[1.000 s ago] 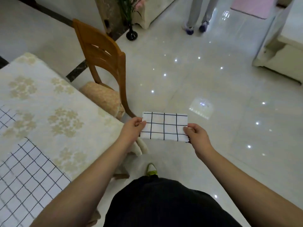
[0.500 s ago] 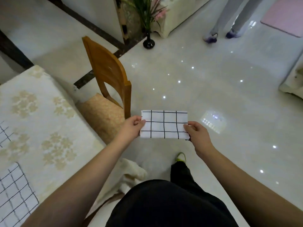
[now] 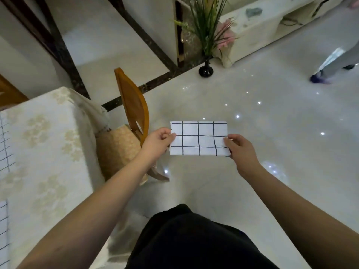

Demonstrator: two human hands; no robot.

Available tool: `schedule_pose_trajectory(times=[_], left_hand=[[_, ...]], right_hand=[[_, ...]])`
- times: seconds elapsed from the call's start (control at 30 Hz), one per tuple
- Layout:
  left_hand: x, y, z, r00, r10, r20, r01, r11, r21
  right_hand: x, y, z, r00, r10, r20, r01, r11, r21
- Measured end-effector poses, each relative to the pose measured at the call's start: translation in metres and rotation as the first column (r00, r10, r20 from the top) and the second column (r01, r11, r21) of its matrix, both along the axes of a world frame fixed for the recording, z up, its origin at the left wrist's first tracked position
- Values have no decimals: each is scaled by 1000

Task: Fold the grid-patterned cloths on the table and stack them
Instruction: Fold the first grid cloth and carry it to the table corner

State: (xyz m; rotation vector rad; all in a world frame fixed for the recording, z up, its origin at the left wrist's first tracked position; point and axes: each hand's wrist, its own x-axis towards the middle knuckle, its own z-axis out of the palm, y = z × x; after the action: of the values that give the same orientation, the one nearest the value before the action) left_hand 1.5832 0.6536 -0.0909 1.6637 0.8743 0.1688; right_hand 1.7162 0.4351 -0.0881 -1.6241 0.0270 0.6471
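Folded cloth: white with a black grid, held flat as a small rectangle in the air over the shiny floor, off the table, stretched between the two sets of fingers.
Left hand: pinching the cloth's left short edge, thumb on top, fingers curled underneath.
Right hand: pinching the right short edge, thumb lying on the upper face near the lower corner, fingers tucked below.
Table: well to the left of the left fingers, covered by a cream floral tablecloth.
Other grid cloths: lying flat at the far left border of the table, only partly in view, well apart from both hands.
Wooden chair: just beyond and left of the left fingers, its woven seat tucked against the table's side.
Black vase: on the floor well beyond the fingertips, holding green blades and pink flowers.
Second person: far beyond the right fingers, only light trouser legs and a shoe visible.
Dark clothing: below both forearms, nearest the camera.
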Motion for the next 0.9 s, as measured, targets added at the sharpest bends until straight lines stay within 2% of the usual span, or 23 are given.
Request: schedule_pose_trajectory(times=[0.33,0.67,0.9], left_hand=[[92,98,-8,988,139,71,-138,990,-21],[145,181,5,970,242,34,-241,970,-32],[182,228,1,939,343,-36,-342,939,21]], right_hand=[[110,119,-10,996,83,-27,-83,997,3],[184,225,-7,984,173,-36,-172,985,26],[249,304,-24,943,331,-28,-331,944,-2]])
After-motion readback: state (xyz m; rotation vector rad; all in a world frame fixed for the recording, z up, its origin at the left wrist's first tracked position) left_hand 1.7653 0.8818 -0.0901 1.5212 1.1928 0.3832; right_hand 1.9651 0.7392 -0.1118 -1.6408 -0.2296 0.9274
